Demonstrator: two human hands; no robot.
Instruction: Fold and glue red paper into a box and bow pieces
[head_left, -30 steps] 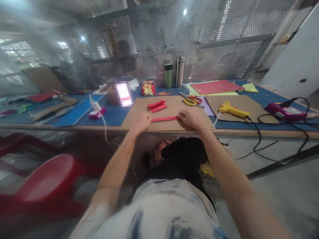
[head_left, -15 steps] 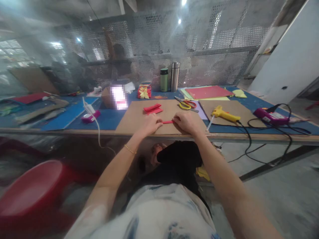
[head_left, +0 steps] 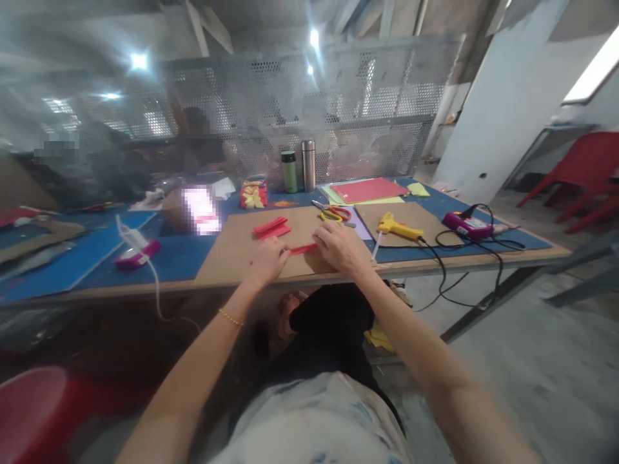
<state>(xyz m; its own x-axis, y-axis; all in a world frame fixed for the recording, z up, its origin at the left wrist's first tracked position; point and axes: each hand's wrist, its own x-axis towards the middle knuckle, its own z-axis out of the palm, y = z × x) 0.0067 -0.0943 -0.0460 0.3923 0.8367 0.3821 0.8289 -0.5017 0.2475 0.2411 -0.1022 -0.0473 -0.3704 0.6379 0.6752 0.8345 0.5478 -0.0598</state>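
Note:
A narrow red strip, perhaps folded paper, stretches between my two hands just over the brown cardboard sheet. My left hand pinches its left end, fingers closed. The other end is gripped by my right hand, whose curled fingers hide that part. Beyond my left hand lies a folded red piece on the cardboard. Scissors with yellow and red handles rest just past my right hand.
To the right, a yellow glue gun lies on another cardboard piece, its cord running off the table edge. Behind are red sheets, a green bottle and a steel flask. Purple power strips sit at both sides; a lit phone stands left.
The view has turned to the right, so the table appears shifted left. More of the red strip shows between my hands, which sit slightly farther apart and still hold it.

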